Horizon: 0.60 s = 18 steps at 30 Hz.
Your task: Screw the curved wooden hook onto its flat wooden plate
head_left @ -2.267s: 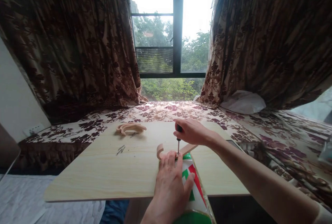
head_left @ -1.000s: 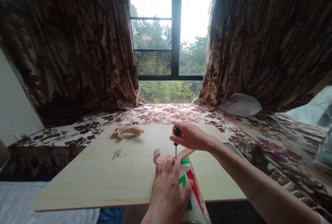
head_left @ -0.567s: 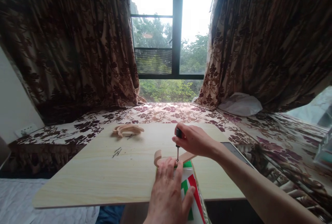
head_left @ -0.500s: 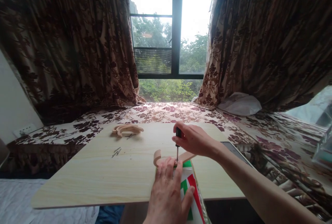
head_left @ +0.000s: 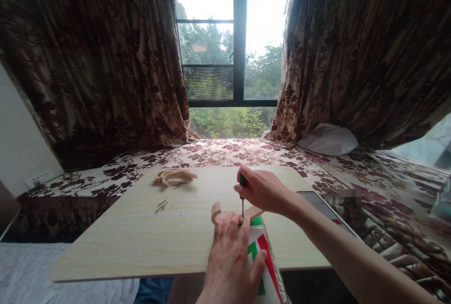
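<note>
My right hand point(head_left: 259, 189) is wrapped round the black handle of a screwdriver point(head_left: 242, 205), which stands upright with its tip down at a curved wooden piece point(head_left: 215, 211). Against that piece my left hand point(head_left: 230, 247) lies with its fingers pressed down, close beside the tip. Beneath the left hand is a packet point(head_left: 271, 266) with green, white and red areas. The left fingertips and the packet's edge hide part of the wooden piece. What the tip touches is too small to make out.
On the pale table point(head_left: 134, 243), more curved wooden pieces point(head_left: 176, 176) lie at the back left, with several screws point(head_left: 161, 206) nearer. A tablet or phone point(head_left: 326, 210) lies at the right, partly behind my right forearm. A white bag point(head_left: 329, 139) rests by the curtain.
The view has shifted slightly, and the screen at the right now shows lit content. Both hands keep nearly the same pose, the right still round the upright screwdriver.
</note>
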Each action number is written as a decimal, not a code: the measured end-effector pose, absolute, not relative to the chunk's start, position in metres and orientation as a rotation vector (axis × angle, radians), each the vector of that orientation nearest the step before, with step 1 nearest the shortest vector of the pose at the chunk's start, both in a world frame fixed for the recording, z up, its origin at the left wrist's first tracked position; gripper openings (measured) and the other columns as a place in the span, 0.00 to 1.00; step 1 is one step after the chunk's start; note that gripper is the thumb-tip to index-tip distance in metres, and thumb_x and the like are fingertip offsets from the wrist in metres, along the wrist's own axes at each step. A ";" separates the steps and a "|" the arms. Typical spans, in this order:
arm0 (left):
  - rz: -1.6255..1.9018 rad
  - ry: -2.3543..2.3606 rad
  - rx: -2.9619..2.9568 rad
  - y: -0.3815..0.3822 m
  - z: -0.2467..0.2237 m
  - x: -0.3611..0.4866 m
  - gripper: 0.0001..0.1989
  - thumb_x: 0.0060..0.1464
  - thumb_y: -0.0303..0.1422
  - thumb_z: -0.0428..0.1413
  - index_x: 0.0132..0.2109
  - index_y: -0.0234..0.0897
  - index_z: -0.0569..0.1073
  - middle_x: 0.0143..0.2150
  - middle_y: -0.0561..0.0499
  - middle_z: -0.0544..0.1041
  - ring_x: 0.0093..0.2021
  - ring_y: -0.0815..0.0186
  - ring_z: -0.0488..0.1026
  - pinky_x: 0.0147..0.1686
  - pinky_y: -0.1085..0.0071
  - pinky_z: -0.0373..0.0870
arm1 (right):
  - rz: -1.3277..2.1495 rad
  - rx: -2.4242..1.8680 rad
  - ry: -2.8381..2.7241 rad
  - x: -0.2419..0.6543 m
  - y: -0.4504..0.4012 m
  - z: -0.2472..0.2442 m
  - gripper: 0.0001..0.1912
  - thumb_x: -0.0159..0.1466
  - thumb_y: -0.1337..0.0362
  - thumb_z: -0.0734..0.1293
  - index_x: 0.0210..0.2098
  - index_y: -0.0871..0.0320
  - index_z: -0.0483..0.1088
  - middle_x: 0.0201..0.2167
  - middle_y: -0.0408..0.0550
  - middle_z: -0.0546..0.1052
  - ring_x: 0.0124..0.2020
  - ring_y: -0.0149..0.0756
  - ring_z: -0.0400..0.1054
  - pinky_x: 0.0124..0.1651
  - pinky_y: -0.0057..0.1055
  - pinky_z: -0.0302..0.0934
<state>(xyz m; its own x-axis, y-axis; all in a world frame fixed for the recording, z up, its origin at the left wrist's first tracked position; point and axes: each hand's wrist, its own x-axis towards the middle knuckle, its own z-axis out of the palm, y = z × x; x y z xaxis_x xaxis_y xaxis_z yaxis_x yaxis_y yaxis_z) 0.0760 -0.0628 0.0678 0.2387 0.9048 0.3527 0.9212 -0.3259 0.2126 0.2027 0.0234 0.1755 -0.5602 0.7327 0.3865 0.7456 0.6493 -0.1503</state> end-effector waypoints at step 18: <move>-0.705 -1.783 -2.428 -0.061 0.065 0.077 0.29 0.56 0.43 0.47 0.62 0.37 0.58 0.62 0.41 0.59 0.63 0.52 0.53 0.60 0.50 0.54 | -0.077 -1.243 -2.437 0.205 0.023 0.174 0.09 0.62 0.59 0.60 0.41 0.57 0.62 0.28 0.47 0.76 0.27 0.36 0.67 0.28 0.28 0.47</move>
<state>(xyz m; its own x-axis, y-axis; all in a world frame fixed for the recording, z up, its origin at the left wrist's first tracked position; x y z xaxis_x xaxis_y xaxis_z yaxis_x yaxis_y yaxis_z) 0.0770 -0.0608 0.0651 0.2324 0.8933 0.3849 0.9148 -0.3351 0.2254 0.2053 0.0230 0.1742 -0.5232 0.7650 0.3757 0.7873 0.6026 -0.1307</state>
